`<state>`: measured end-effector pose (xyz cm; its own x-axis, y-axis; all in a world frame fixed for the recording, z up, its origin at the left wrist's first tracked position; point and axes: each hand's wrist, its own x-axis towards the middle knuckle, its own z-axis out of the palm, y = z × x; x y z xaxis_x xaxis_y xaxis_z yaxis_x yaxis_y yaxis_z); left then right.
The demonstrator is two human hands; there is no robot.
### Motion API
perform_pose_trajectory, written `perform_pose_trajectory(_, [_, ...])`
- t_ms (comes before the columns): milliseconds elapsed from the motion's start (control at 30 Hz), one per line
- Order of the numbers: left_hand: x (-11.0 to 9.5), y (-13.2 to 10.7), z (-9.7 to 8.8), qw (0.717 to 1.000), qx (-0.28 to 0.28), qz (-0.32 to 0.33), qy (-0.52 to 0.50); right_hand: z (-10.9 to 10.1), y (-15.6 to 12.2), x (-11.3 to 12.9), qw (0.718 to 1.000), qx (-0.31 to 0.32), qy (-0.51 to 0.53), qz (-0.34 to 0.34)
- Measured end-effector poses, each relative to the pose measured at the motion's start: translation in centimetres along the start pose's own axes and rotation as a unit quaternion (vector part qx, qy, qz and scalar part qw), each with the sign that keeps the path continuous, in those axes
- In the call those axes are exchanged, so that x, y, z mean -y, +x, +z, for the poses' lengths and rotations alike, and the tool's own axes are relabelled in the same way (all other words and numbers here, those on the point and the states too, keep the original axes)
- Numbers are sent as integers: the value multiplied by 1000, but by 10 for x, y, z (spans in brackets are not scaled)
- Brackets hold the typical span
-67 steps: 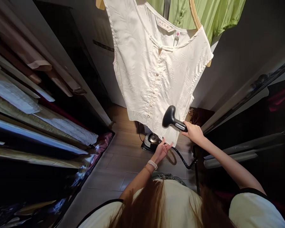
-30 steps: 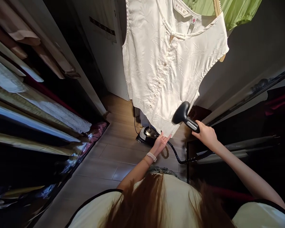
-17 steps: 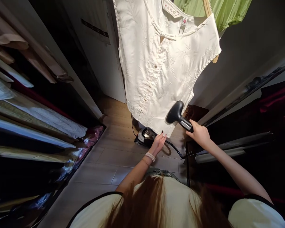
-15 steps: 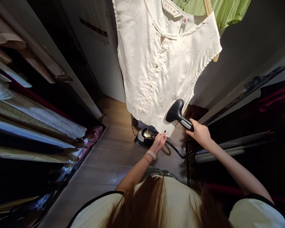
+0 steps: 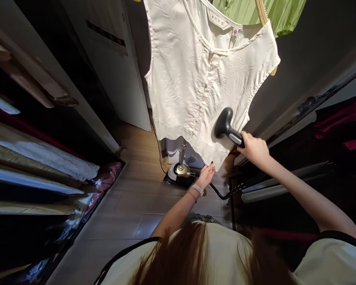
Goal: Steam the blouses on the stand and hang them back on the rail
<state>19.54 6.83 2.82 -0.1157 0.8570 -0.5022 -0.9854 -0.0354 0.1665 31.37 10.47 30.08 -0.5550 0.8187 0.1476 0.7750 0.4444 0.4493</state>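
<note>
A white sleeveless blouse (image 5: 195, 79) hangs on a wooden hanger in front of me. My left hand (image 5: 207, 174) pinches its bottom hem and holds it taut. My right hand (image 5: 254, 148) is wrapped round the handle of a black garment steamer head (image 5: 224, 122), which is pressed against the lower right of the blouse. A black hose (image 5: 225, 194) runs from the steamer head down to the steamer base (image 5: 178, 174) on the floor.
A green garment (image 5: 273, 14) hangs behind the blouse. Racks of hanging clothes (image 5: 41, 158) line the left side, dark racks with clothes (image 5: 329, 130) the right. A narrow strip of tiled floor (image 5: 142, 206) runs between them.
The steamer head has moved up the blouse's lower right part. My left hand keeps hold of the hem. The view has shifted slightly.
</note>
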Motion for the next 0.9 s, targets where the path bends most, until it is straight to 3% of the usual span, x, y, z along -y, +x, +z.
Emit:
perform_pose_trajectory(133, [1,2,1,1000,0,-2,9,15,-4,8,998,53,-1,-35])
perform_pose_trajectory(300, [1,1,-1,1000,-1,0,15,-6,5,-11,998,-51,-2,45])
perform_pose_trajectory(367, [0,2,-3,1000,-3,-2,17,-6,3,-12,996,-66,-9,60])
perform_pose_trajectory(533, [-2,5,-8,1000,-10,-11,24,28,-19,7,998,58,19,-10])
perform_pose_trajectory(600, [-4,5,-10,999,-16,-13,24,32,-21,9,996,76,37,-11])
perform_pose_trajectory(800, [-16,0,-19,999,-21,-17,19,-1,0,-6,996,-38,55,63])
perform_pose_trajectory(900, [-22,0,-23,999,-33,-13,15,10,1,9,997,-12,62,39])
